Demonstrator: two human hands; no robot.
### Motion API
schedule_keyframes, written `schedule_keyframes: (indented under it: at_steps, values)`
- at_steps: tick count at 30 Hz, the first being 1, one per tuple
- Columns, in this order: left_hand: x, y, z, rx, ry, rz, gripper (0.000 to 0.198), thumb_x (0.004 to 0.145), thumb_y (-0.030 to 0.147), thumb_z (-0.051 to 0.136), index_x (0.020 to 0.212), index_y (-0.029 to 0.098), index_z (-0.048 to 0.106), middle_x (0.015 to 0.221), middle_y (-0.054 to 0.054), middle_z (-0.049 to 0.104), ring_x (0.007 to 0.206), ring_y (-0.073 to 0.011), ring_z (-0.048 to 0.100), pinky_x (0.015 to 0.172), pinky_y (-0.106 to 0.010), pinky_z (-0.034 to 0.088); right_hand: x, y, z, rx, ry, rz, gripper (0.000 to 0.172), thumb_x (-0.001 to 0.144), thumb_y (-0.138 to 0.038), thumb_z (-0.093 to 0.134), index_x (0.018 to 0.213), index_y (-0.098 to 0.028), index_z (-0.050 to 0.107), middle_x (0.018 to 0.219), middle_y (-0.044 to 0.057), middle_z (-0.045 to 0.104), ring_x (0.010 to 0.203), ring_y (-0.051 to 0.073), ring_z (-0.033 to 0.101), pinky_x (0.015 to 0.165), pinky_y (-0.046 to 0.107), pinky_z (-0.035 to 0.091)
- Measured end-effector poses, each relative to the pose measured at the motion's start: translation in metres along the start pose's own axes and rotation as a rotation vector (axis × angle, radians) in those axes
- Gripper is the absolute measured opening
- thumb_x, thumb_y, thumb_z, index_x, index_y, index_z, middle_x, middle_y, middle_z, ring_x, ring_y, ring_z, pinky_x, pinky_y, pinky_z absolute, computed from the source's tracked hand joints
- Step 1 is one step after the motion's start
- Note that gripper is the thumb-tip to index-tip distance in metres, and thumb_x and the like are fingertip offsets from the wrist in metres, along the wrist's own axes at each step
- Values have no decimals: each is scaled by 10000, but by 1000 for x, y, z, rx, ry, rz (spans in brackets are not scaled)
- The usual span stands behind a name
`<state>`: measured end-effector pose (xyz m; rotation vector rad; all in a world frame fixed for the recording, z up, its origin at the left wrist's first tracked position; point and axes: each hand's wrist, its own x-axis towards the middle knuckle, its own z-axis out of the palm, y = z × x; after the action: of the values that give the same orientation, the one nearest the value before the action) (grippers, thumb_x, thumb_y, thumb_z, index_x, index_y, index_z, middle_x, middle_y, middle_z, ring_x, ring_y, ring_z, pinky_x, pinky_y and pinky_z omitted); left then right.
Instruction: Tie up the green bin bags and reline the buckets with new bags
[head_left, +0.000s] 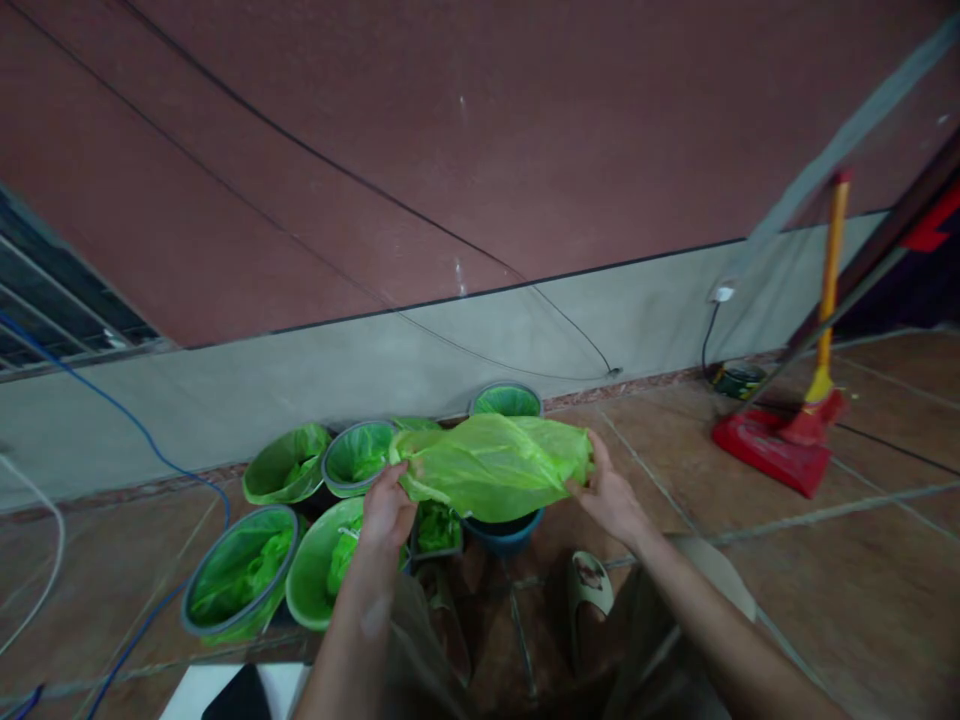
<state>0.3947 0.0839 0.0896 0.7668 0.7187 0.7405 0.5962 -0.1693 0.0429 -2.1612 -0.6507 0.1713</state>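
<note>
While both hands stretch a green plastic bag (495, 465) level between them, the step in hand reads as opening a liner above an unlined bin. At eight o'clock from the bag, a cluster of grey bins (238, 572) stands on the tiled floor against the wall, each already lined with green film. The left hand (388, 505) grips the bag's nine-o'clock edge, its fingers curled shut over the film. The bag hangs clear of the floor. Directly at its six o'clock, partly hidden by it, sits a blue bin (504, 532) whose visible rim shows no liner. The right hand (609, 495) pinches the three-o'clock edge, fingers and thumb closed on the film. A sandal (589, 585) lies at five o'clock. A red dustpan (772, 445) with a yellow handle rests well apart at three o'clock. By judgement, seating the liner calls for finding the bag's mouth, spreading it wider than the blue rim, and keeping both edges gripped.
</note>
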Motion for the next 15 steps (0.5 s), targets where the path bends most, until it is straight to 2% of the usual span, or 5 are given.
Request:
schedule_keyframes:
  at_steps: [3, 6, 8, 11, 15]
  values:
    - [-12, -1, 6, -16, -47, -23, 222, 687, 184, 668, 905, 145, 689, 765, -30, 743, 796, -192, 719, 802, -301, 559, -4, -8, -1, -307, 21, -188, 822, 811, -241, 615, 1559, -219, 275, 1482, 211, 444, 809, 232, 715, 741, 379, 584]
    - [-23, 0, 14, -27, -103, -51, 243, 701, 197, 633, 928, 137, 693, 827, -57, 758, 889, -223, 723, 856, -337, 557, -10, -14, 4, -424, 19, -328, 545, 872, -202, 538, 1411, -281, 533, 1565, 156, 347, 749, 172, 715, 696, 325, 588]
    - [-26, 3, 17, -18, -110, -56, 232, 700, 210, 622, 910, 144, 694, 831, -59, 758, 905, -229, 719, 858, -344, 554, -12, -15, 8, -437, 31, -377, 402, 906, -205, 499, 1269, -280, 656, 1551, 120, 384, 747, 153, 716, 696, 301, 590]
    - [-23, 5, 12, 41, -75, -34, 204, 671, 237, 643, 851, 154, 692, 776, -52, 739, 850, -217, 709, 811, -324, 546, -8, -13, 8, -409, 65, -414, 336, 930, -213, 465, 1135, -256, 727, 1466, 100, 504, 817, 173, 724, 738, 302, 594]
    - [-9, 2, -6, 187, 165, 181, 185, 595, 244, 711, 753, 167, 652, 688, 1, 683, 676, -153, 636, 716, -279, 490, 11, -8, -16, -353, 135, -425, 362, 933, -195, 414, 1081, -209, 744, 1273, 107, 663, 920, 205, 717, 815, 316, 579]
